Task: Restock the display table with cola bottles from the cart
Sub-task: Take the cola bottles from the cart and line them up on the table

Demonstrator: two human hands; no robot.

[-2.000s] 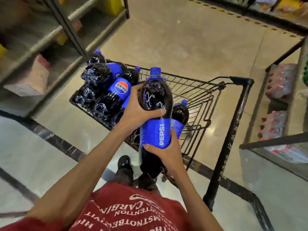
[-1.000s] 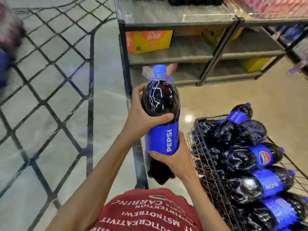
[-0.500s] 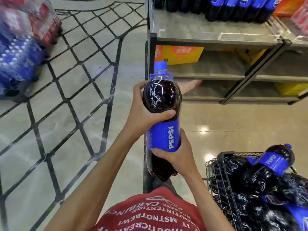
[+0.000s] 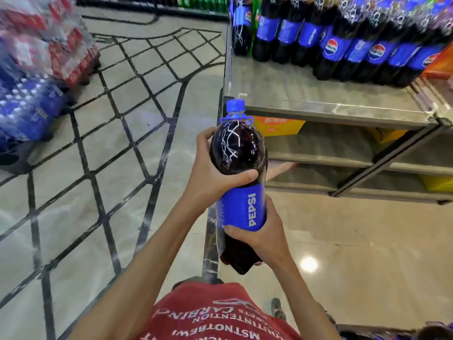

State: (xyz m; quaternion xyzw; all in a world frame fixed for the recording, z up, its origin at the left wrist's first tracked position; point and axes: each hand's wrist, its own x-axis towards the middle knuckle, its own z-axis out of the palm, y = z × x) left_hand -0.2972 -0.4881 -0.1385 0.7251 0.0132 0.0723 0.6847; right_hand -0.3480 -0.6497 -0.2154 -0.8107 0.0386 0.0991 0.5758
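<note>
Centre frame, Pepsi bottle (image 4: 237, 153) upright in both hands: left hand (image 4: 210, 177) wraps its dark shoulder, right hand (image 4: 264, 238) curls around just below the label. Display table (image 4: 306, 94) at 1 o'clock, with a bottle row (image 4: 331, 45) standing on it.

I've turned away from the cart (image 4: 380, 328). Two seconds ago it lay straight ahead; now only a sliver shows at the near right corner. The Pepsi bottle (image 4: 239, 168) has come up to the near left corner of the worktop (image 4: 306, 94), and its row of Pepsi bottles (image 4: 343, 45) has come into view at the far right.
</note>
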